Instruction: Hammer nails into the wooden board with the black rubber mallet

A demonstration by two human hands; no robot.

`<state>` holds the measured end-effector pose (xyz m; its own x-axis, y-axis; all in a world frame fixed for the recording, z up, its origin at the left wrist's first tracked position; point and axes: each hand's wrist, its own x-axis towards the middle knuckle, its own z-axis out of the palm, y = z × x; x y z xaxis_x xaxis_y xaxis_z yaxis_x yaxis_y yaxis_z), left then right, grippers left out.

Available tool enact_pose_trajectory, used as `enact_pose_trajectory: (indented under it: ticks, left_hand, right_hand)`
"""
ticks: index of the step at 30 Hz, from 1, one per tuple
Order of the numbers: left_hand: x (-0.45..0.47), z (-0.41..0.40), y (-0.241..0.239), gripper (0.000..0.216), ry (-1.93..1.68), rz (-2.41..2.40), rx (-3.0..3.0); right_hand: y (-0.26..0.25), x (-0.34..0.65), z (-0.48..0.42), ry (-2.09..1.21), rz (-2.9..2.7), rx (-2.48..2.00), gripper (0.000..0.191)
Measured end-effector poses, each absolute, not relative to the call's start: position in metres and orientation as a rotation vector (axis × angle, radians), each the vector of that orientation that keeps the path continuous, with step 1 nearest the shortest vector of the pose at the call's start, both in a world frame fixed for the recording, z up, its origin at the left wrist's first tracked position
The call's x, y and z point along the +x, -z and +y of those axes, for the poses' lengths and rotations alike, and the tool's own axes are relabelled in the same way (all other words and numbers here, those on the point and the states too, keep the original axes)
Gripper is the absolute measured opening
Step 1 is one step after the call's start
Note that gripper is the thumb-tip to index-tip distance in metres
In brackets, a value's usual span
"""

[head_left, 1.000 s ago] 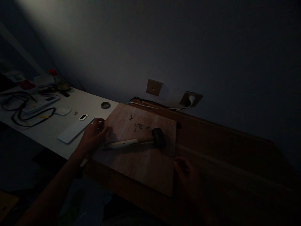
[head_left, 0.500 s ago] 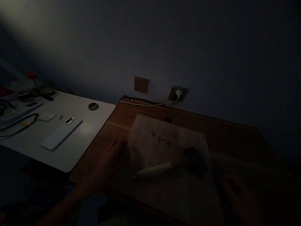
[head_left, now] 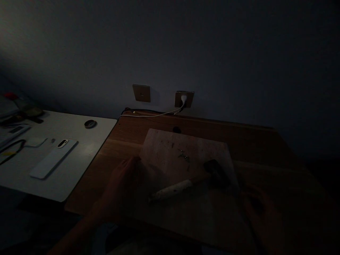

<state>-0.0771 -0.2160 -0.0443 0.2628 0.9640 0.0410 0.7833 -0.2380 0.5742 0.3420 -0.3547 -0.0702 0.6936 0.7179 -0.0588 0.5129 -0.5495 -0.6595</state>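
Observation:
A pale wooden board [head_left: 159, 166] lies on the brown table, very dimly lit. My left hand [head_left: 123, 180] is closed at the board's left edge, its fingertips partly in shadow. At the right edge, my right hand [head_left: 262, 212] has its fingers curled against the board; their tips are dark and hard to make out. On top of the board rests a hammer [head_left: 172, 189] with a whitish wrapped grip and a dark head towards the right. Several small metal pieces, like nails or screws [head_left: 183, 156], are scattered on the board's far half.
To the left, a white table [head_left: 82, 156] carries a white phone [head_left: 55, 157], a roll of tape [head_left: 90, 124], a cable and a red-capped bottle [head_left: 26, 106]. Behind is a wall with a socket [head_left: 184, 99] holding a white plug. A round dark hole [head_left: 176, 130] sits behind the board.
The view has turned to the right. Both hands and the board have shifted slightly right on the table. The small metal pieces lie a little differently on the board.

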Motion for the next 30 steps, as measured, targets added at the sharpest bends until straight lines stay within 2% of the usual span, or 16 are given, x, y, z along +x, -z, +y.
enact_pose_trajectory:
  ticks: [8, 10, 12, 16, 21, 23, 27, 30]
  left_hand:
    - [-0.072, -0.21, 0.058, 0.032, -0.425, 1.611, 2.296]
    - [-0.065, -0.216, 0.06, 0.034, -0.432, 1.662, 2.402]
    - [-0.051, -0.224, 0.06, 0.038, -0.43, 1.52, 2.503]
    - [-0.001, -0.235, 0.052, 0.044, -0.138, 1.081, 2.592]
    - [0.05, -0.236, 0.034, 0.031, 0.192, 1.079, 2.609]
    - [0.056, -0.238, 0.029, 0.032, 0.263, 1.107, 2.646]
    - [0.048, -0.242, 0.025, 0.048, 0.141, 1.172, 2.764]
    - [0.031, -0.24, 0.03, 0.04, 0.031, 1.121, 2.734]
  right_hand:
    - [0.069, 0.346, -0.337, -0.383, -1.048, -2.35, 0.06]
    - [0.07, 0.348, -0.339, -0.345, -1.116, -2.39, 0.056]
    - [0.071, 0.351, -0.34, -0.32, -1.193, -2.419, 0.05]
    - [0.07, 0.351, -0.337, -0.159, -1.296, -2.387, 0.043]
    - [0.064, 0.348, -0.332, 0.01, -1.41, -2.205, 0.036]
    - [0.06, 0.348, -0.33, 0.015, -1.431, -2.162, 0.036]
    - [0.052, 0.348, -0.326, -0.005, -1.421, -2.13, 0.035]
    - [0.049, 0.351, -0.323, -0.031, -1.373, -2.122, 0.039]
